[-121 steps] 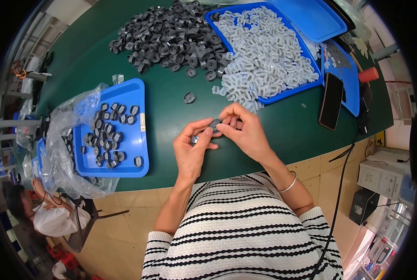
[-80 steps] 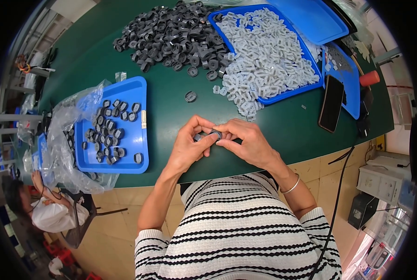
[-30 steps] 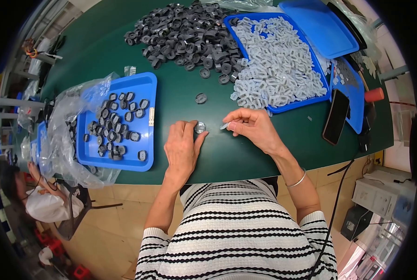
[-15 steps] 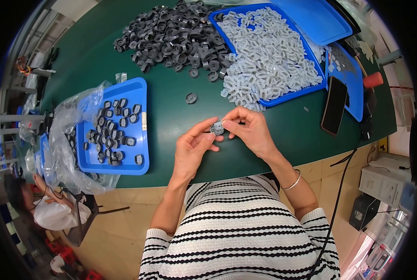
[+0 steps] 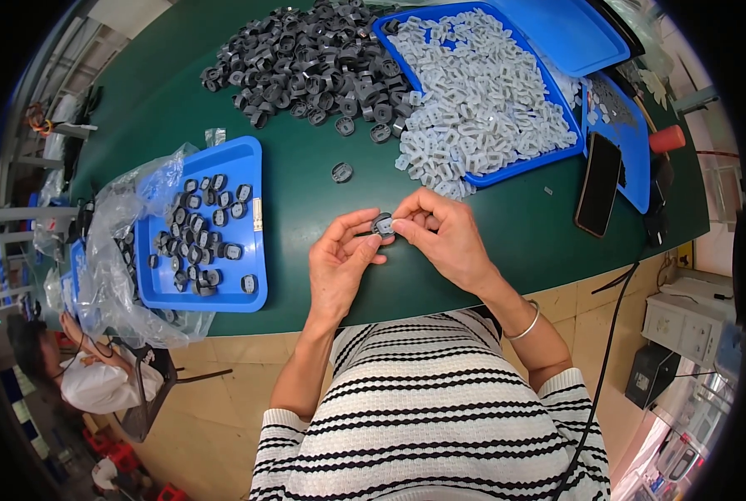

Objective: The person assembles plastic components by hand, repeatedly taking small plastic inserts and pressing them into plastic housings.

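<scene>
A dark green worktop (image 5: 306, 217) fills the view, above a tan tiled floor (image 5: 214, 401) where another person (image 5: 89, 380) crouches at lower left. On the worktop lie a pile of dark grey parts (image 5: 306, 58), a blue tray of pale grey pieces (image 5: 481, 100), a smaller blue tray (image 5: 248, 288) holding dark parts beside a clear plastic bag (image 5: 123, 217), and a black phone (image 5: 597, 184). Near the front edge, the left hand (image 5: 340, 267) and right hand (image 5: 444, 238) meet, each grip narrow, pinching one small dark part (image 5: 382, 224) between their fingertips.
</scene>
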The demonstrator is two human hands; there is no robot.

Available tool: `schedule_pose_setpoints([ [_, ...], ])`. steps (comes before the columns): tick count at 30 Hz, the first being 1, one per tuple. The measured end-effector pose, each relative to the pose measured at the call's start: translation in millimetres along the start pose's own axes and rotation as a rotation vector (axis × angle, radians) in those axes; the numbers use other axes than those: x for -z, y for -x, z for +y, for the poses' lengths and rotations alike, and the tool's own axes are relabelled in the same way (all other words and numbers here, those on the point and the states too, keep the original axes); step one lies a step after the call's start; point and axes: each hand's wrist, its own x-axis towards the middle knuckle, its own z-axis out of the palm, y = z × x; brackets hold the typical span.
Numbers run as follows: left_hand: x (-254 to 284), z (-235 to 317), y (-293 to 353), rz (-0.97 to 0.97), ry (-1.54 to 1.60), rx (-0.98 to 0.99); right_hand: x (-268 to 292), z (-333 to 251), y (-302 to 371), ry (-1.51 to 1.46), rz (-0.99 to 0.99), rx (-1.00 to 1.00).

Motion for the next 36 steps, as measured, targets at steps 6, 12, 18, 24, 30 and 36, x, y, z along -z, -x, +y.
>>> schedule_pose_setpoints([
  [6, 0.1, -1.4, 0.7, 0.014, -0.010, -0.006, -1.6, -7.5, 0.6, 0.091, 0.003, 0.043],
  [12, -3.7, -5.9, 2.4, 0.048, -0.054, -0.086, -7.7, -3.1, -3.2, 0.057, -0.012, 0.103],
  [18, -8.3, -6.8, 2.5, 0.105, 0.000, -0.119, -8.5, 10.2, -12.1, -0.187, -0.081, -0.037],
  [24, -11.2, -13.5, 6.3, 0.144, -0.046, -0.183, -12.5, 12.6, -11.8, -0.346, -0.116, -0.130],
  [30, -17.3, -11.8, 10.5, 0.234, -0.269, -0.271, -20.5, 24.2, -8.6, -0.318, -0.081, -0.084],
  [36, 8.1, -2.9, -4.7, 0.061, -0.171, -0.050, -14.5, 14.5, -9.9, -0.010, -0.115, 0.086],
])
